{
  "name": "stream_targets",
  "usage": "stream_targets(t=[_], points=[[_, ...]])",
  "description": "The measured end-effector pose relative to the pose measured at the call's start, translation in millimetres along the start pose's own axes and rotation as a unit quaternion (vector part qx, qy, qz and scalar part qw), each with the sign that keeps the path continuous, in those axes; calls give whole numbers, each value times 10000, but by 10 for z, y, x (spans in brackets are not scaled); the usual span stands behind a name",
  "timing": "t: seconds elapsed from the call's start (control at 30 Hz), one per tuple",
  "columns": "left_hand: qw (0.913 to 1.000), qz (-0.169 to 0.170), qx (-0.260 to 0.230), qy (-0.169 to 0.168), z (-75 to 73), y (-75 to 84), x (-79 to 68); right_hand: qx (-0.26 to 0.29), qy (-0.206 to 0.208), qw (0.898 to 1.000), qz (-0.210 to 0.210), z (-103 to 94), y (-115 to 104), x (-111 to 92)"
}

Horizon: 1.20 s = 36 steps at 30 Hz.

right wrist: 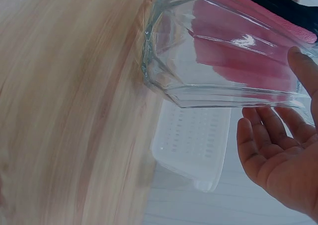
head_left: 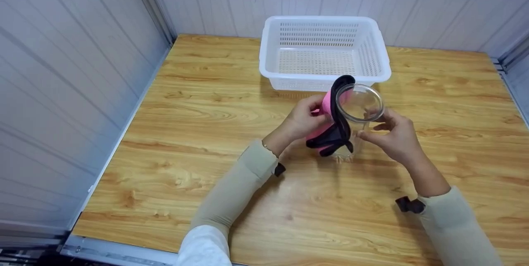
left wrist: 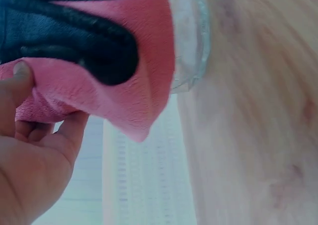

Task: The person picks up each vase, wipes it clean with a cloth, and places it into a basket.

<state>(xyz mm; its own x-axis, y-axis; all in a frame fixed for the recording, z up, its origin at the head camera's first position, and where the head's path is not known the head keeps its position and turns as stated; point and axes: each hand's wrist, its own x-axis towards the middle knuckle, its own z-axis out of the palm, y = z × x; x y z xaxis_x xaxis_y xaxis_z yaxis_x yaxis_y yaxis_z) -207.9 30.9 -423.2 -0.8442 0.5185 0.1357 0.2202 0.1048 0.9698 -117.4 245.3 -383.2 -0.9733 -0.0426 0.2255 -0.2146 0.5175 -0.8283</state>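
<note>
Pinching one pink cloth [left wrist: 154, 61], left fingers [left wrist: 73, 133] curl; right fingers [right wrist: 251, 141] grip one glass jar [right wrist: 228, 56].

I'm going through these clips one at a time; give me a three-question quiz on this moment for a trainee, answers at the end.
1. What does the left hand hold?
2. True or false: the right hand is empty.
3. In the head view, the white basket lies: A) between the hands; B) beyond both hands; C) nearer the wearer than the hands.

Key:
1. A pink-and-black cloth.
2. False; it grips a clear glass jar.
3. B.
</note>
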Motion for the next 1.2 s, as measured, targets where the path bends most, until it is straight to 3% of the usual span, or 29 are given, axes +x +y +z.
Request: stream_targets(t=[0.23,0.53,0.8,1.0,1.2], points=[[9997,-207,-123,-21,-22,-50,26,37,59,10000,-41,8,11,3],[9954,-276,897,-216,-21,-114,-15,-26,104,9999,-114,24,342,62],[9846,-480,1606,-498,-26,-253,-34,22,103,9999,-50,36,367,47],[9830,-678,1566,-679,-44,-267,-40,-31,117,9999,-77,41,377,44],[9873,-811,1206,-647,-34,-271,-79,-305,183,9994,19,48,384,79]])
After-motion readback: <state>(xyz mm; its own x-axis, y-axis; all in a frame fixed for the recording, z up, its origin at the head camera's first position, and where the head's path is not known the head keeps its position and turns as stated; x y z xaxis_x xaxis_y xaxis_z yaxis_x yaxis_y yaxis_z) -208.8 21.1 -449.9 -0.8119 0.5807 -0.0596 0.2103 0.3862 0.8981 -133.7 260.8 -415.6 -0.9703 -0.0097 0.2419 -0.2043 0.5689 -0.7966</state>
